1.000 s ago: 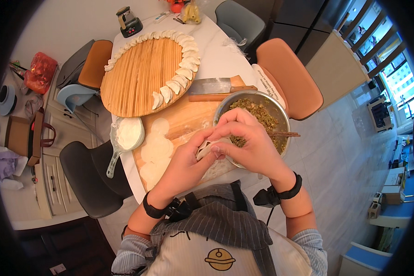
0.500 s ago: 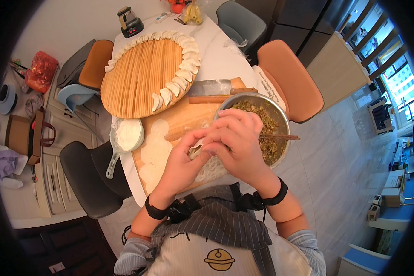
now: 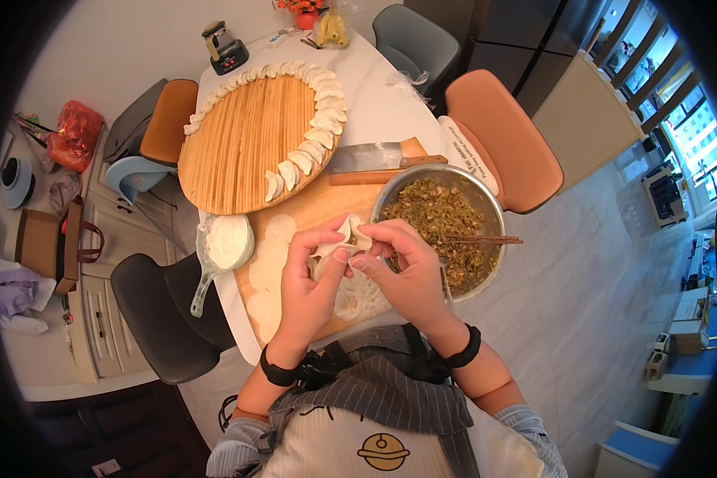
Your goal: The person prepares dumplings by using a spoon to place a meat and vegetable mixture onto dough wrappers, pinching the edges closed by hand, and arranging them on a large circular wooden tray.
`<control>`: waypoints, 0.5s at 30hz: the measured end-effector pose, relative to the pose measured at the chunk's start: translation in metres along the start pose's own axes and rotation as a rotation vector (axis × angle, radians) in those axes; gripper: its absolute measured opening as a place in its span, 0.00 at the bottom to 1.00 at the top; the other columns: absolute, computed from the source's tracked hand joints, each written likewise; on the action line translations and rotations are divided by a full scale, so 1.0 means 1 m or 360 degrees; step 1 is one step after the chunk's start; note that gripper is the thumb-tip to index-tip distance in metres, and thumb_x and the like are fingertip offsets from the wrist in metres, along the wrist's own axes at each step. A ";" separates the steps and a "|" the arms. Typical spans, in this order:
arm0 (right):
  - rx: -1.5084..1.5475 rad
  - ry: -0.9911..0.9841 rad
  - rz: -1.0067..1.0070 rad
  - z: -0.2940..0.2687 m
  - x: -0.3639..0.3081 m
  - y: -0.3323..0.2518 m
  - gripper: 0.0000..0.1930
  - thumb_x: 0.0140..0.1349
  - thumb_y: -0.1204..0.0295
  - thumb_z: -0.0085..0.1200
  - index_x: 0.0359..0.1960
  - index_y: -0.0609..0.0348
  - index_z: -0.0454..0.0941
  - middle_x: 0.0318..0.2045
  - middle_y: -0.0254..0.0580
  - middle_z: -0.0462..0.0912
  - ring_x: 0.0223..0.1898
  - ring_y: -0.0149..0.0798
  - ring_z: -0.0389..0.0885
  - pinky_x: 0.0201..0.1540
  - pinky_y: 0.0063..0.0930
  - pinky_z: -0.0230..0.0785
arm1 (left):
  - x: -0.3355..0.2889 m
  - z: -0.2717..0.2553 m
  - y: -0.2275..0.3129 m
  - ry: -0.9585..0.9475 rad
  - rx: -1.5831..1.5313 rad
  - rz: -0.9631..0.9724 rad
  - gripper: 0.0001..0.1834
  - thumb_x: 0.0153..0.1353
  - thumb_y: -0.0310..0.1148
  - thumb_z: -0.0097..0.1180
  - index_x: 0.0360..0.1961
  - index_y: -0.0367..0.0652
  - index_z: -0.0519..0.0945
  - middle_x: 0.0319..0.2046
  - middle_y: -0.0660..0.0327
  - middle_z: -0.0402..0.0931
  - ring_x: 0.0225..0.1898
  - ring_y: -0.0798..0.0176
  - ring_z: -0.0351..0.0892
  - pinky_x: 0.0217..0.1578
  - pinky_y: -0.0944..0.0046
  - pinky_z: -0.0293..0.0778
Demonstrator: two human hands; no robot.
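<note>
Over a floured wooden board [image 3: 307, 209], my left hand [image 3: 311, 271] and my right hand [image 3: 406, 267] pinch one dumpling [image 3: 349, 233] between them. Its pale dough edges are gathered at the top and partly open, and the fingers hide much of its underside. To the left on the board lie overlapping flat dough wrappers [image 3: 268, 271]. Beside my right hand is a steel bowl [image 3: 498, 215] of chopped green filling [image 3: 434, 209], with wooden chopsticks [image 3: 486, 239] resting in it. A round bamboo tray [image 3: 247, 139] carries finished dumplings [image 3: 327, 103] along its rim.
A cleaver [image 3: 366, 157] and a rolling pin [image 3: 362, 178] lie at the board's far side. A scoop of flour [image 3: 227, 241] stands left of the board. An orange chair [image 3: 506, 135] is at the right; a dark chair [image 3: 163, 319] is at the left.
My right hand has drawn back from over the bowl's edge, and the fingers have shifted round the dumpling, so its dough now shows at the top. The filling is less covered.
</note>
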State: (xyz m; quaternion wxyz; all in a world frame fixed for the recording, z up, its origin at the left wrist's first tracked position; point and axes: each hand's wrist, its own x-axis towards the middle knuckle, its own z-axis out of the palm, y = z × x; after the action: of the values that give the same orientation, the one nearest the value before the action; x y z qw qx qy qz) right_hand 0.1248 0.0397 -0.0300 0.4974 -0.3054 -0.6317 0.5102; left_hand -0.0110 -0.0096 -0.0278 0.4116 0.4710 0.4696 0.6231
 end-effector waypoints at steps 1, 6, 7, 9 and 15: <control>-0.0065 0.0000 -0.0044 0.001 0.001 -0.004 0.14 0.51 0.72 0.63 0.39 0.61 0.78 0.32 0.37 0.75 0.31 0.28 0.71 0.34 0.22 0.65 | 0.000 0.000 0.000 -0.0001 0.0047 0.0029 0.10 0.61 0.26 0.51 0.43 0.38 0.68 0.55 0.49 0.65 0.41 0.69 0.73 0.35 0.72 0.72; -0.0380 0.0035 -0.0289 0.005 0.000 -0.005 0.11 0.51 0.75 0.61 0.37 0.58 0.79 0.32 0.39 0.75 0.30 0.35 0.73 0.33 0.26 0.66 | -0.002 -0.002 0.001 0.0002 0.0205 0.0130 0.09 0.61 0.24 0.50 0.43 0.37 0.69 0.56 0.47 0.64 0.43 0.69 0.72 0.35 0.72 0.74; -0.0472 0.0046 -0.0411 0.004 0.000 -0.003 0.11 0.50 0.75 0.60 0.37 0.58 0.79 0.31 0.39 0.75 0.30 0.36 0.73 0.33 0.27 0.66 | -0.003 -0.003 0.001 -0.0008 0.0195 0.0115 0.10 0.61 0.24 0.50 0.44 0.37 0.68 0.56 0.47 0.64 0.43 0.68 0.72 0.35 0.72 0.74; -0.0689 0.0088 -0.0642 0.005 0.001 -0.004 0.10 0.50 0.77 0.59 0.36 0.58 0.78 0.30 0.39 0.74 0.29 0.38 0.72 0.32 0.28 0.64 | -0.005 -0.005 0.001 -0.0026 0.0175 0.0079 0.11 0.61 0.24 0.49 0.45 0.38 0.68 0.56 0.47 0.64 0.44 0.67 0.72 0.35 0.71 0.75; -0.0980 0.0246 -0.0984 0.011 0.003 -0.001 0.09 0.46 0.79 0.57 0.32 0.57 0.75 0.26 0.37 0.72 0.27 0.39 0.70 0.31 0.29 0.61 | -0.007 0.004 0.015 -0.0030 -0.0218 -0.0151 0.16 0.60 0.22 0.50 0.49 0.37 0.64 0.54 0.50 0.65 0.48 0.65 0.70 0.44 0.66 0.73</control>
State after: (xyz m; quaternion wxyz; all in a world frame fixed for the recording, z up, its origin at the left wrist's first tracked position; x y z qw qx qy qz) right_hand 0.1138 0.0389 -0.0281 0.5584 -0.2732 -0.7767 0.1012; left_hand -0.0071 -0.0186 -0.0145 0.4763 0.4246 0.4438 0.6292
